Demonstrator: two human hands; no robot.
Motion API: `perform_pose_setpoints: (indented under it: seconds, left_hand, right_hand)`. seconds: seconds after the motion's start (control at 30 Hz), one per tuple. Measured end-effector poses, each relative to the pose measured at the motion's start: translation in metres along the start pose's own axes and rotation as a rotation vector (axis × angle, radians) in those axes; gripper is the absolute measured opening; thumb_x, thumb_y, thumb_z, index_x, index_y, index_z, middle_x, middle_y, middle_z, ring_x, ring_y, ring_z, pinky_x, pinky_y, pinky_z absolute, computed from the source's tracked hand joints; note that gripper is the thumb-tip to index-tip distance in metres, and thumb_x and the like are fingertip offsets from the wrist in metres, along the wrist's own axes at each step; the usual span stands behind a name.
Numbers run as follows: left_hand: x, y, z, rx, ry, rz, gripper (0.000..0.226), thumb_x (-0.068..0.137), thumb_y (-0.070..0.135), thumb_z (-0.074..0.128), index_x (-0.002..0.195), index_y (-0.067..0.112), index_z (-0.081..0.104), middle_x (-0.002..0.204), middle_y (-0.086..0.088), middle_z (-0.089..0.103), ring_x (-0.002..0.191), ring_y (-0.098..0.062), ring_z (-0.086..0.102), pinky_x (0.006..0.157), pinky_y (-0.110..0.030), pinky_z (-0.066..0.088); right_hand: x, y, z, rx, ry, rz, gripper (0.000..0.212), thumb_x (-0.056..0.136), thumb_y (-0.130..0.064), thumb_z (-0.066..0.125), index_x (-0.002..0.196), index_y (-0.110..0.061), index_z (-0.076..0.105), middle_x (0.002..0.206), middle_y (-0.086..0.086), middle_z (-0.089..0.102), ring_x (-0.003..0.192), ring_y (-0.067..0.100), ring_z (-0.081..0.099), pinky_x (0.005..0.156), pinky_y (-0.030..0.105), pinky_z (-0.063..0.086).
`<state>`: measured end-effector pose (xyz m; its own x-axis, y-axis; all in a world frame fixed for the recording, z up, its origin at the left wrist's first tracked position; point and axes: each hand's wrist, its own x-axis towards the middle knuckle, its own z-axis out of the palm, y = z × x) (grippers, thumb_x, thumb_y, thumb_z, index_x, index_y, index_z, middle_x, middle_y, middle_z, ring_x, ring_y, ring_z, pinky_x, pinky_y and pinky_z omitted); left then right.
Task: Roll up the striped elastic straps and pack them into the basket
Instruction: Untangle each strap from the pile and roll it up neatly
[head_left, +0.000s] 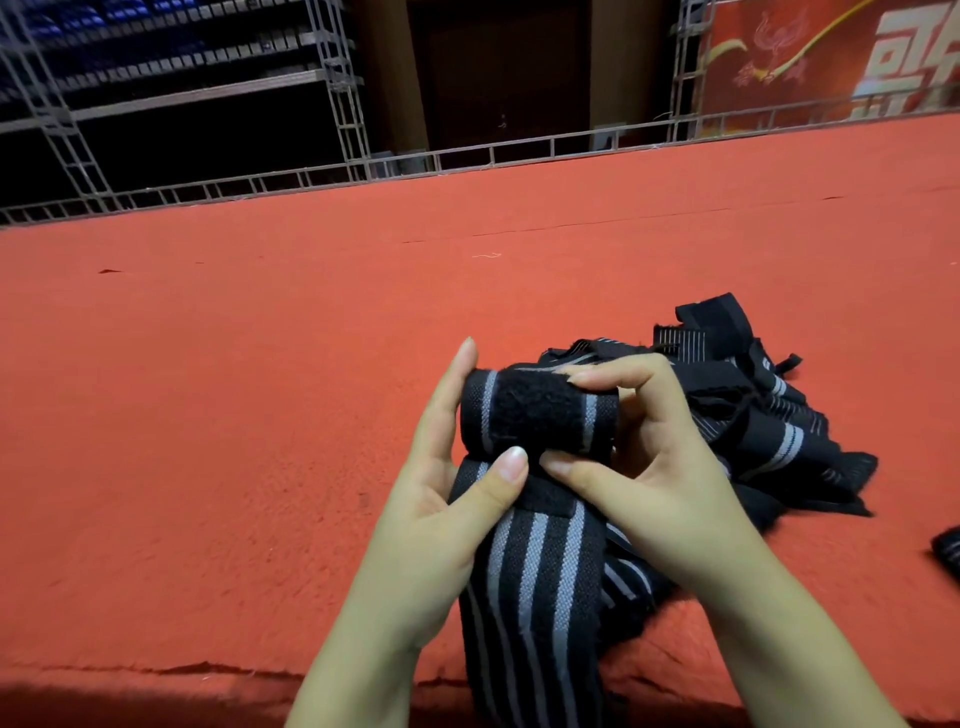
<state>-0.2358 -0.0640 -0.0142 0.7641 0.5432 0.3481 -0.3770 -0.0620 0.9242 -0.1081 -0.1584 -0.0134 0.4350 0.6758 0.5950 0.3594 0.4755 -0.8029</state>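
Over the red carpeted surface (234, 389), both hands work one black elastic strap with grey stripes (535, 561). Its upper end is wound into a short roll (537, 413) with a fuzzy black fastening patch facing up. The left hand (447, 499) cups the roll's left end, thumb pressed on the strap just below it. The right hand (639, 467) pinches the roll's right end between curled fingers (602, 376) and thumb. The unrolled length hangs down toward the person. Behind the right hand lies a loose heap of black striped straps (769, 415) on the surface.
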Motion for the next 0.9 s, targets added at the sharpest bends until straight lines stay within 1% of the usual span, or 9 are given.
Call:
perform_pose_setpoints:
  seconds: [0.1,0.2,0.33,0.4,0.47,0.6,0.67,0.8,0.9]
  left_hand:
    - [0.002,0.001,0.000,-0.030,0.005,-0.022,0.052,0.083,0.017,0.058,0.122,0.051,0.056,0.101,-0.003,0.075,0.084,-0.021,0.070,0.072,-0.032,0.059]
    - [0.002,0.001,0.000,-0.052,0.022,-0.018,0.038,0.084,0.023,0.055,0.118,0.039,0.056,0.092,-0.002,0.075,0.078,-0.020,0.070,0.067,-0.031,0.059]
    - [0.001,0.002,0.002,-0.072,0.045,-0.001,0.030,0.085,0.028,0.051,0.114,0.023,0.046,0.086,0.001,0.074,0.071,-0.012,0.070,0.060,-0.025,0.056]
    - [0.001,0.002,0.002,-0.062,0.065,0.018,0.033,0.086,0.041,0.061,0.111,0.025,0.047,0.085,0.004,0.073,0.072,-0.010,0.068,0.061,-0.023,0.055]
    - [0.002,0.000,0.003,-0.025,0.058,0.034,0.046,0.076,0.058,0.070,0.109,0.030,0.052,0.091,0.005,0.072,0.078,-0.009,0.068,0.066,-0.022,0.055]
    - [0.000,-0.004,0.005,0.009,0.073,0.035,0.051,0.068,0.069,0.070,0.108,0.040,0.057,0.106,0.006,0.071,0.093,-0.011,0.069,0.074,-0.022,0.054]
    - [0.000,-0.005,0.004,0.016,0.080,0.035,0.044,0.071,0.062,0.072,0.110,0.045,0.060,0.111,0.008,0.071,0.098,-0.010,0.069,0.076,-0.021,0.054]
    - [-0.003,-0.007,0.002,0.053,0.057,0.048,0.041,0.075,0.044,0.061,0.116,0.049,0.057,0.116,0.006,0.069,0.106,-0.016,0.067,0.081,-0.025,0.054]
    - [-0.003,-0.006,0.003,0.119,0.056,0.127,0.044,0.078,0.042,0.058,0.121,0.053,0.052,0.121,0.008,0.066,0.111,-0.016,0.065,0.088,-0.027,0.053]
  right_hand:
    - [-0.002,0.002,-0.001,0.046,-0.008,-0.014,0.040,0.070,-0.022,0.071,0.099,-0.041,0.052,0.117,-0.005,0.062,0.115,0.017,0.058,0.099,0.034,0.045]
    - [-0.003,0.005,-0.001,0.029,-0.012,-0.025,0.041,0.070,-0.024,0.070,0.099,-0.044,0.052,0.115,-0.011,0.061,0.114,0.011,0.057,0.097,0.025,0.043]
    - [-0.004,0.006,0.001,0.176,-0.064,-0.020,0.032,0.076,-0.040,0.076,0.101,-0.037,0.056,0.120,-0.004,0.062,0.118,0.018,0.056,0.101,0.037,0.044]
    - [-0.005,0.004,0.004,0.241,-0.042,-0.017,0.026,0.081,-0.051,0.069,0.099,-0.033,0.061,0.122,0.004,0.063,0.120,0.024,0.055,0.104,0.042,0.042]
    - [-0.004,0.002,0.004,0.204,0.024,-0.038,0.024,0.084,-0.052,0.063,0.091,-0.029,0.065,0.119,0.004,0.066,0.117,0.021,0.058,0.102,0.036,0.043]
    - [-0.003,0.000,0.007,0.079,0.026,-0.096,0.017,0.085,-0.032,0.064,0.080,-0.015,0.064,0.108,-0.005,0.070,0.117,0.013,0.059,0.098,0.021,0.041]
    - [-0.005,0.002,0.007,0.048,0.013,-0.107,0.018,0.084,-0.028,0.063,0.077,-0.013,0.063,0.107,-0.005,0.071,0.120,0.016,0.057,0.100,0.024,0.040]
    - [-0.008,0.000,0.006,0.023,-0.016,-0.083,0.024,0.084,-0.044,0.064,0.079,-0.021,0.066,0.113,-0.007,0.068,0.126,0.016,0.053,0.104,0.028,0.039]
    - [-0.009,0.000,0.012,0.046,0.025,-0.012,0.034,0.082,-0.046,0.063,0.112,-0.031,0.061,0.130,-0.012,0.056,0.131,0.004,0.045,0.101,0.015,0.037]
